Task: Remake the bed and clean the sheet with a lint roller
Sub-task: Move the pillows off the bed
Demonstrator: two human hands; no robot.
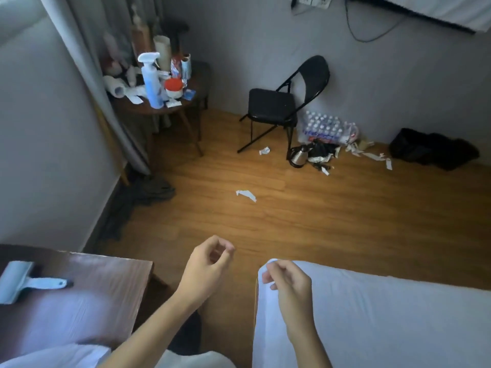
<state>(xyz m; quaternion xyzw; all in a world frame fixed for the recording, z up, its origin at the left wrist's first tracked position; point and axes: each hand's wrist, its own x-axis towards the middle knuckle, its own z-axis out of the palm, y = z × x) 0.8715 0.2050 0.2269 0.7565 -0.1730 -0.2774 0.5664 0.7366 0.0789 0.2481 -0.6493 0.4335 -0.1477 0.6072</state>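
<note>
My right hand (285,284) pinches the white sheet (385,320) corner; left hand (210,264) curled, holding nothing; lint roller (25,281) lies on counter (106,282).

Both forearms were bare to the lower frame edge; no sleeve, cuff, watch or band showed on either. Left hand (206,264) and right hand (288,284) carried no rings and no gloves. Nails looked short, though blur hid detail. Below the left forearm, a pale, whitish garment (186,358) showed at the frame bottom; its type could not be told.
</note>
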